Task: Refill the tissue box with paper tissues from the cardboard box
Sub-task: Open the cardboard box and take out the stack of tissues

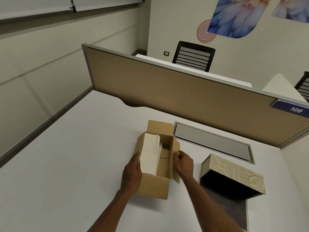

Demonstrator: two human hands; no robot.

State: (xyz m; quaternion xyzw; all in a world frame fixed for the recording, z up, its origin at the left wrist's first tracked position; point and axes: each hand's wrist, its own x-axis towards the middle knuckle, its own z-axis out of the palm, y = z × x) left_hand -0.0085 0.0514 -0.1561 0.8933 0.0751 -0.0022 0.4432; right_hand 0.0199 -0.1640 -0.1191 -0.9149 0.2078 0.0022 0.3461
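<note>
A brown cardboard box [154, 186] stands open on the white desk [66, 156]. A stack of white paper tissues [150, 154] leans against its left inner wall; the right half of the box looks bare. My left hand [132, 173] lies against the box's left side, thumb touching the tissue stack. My right hand [183, 162] rests on the right flap, fingers curled at its edge. The tissue box [234, 171], beige with an embossed pattern, lies tipped on the desk to the right, its dark inside open toward me, its grey lid flat [234, 210] in front.
A grey cable hatch [212, 141] is set into the desk behind the boxes. A tan partition [167, 91] with a label reading 109 closes the far edge. Black mesh chairs [194, 56] stand beyond it. A wall runs along the left.
</note>
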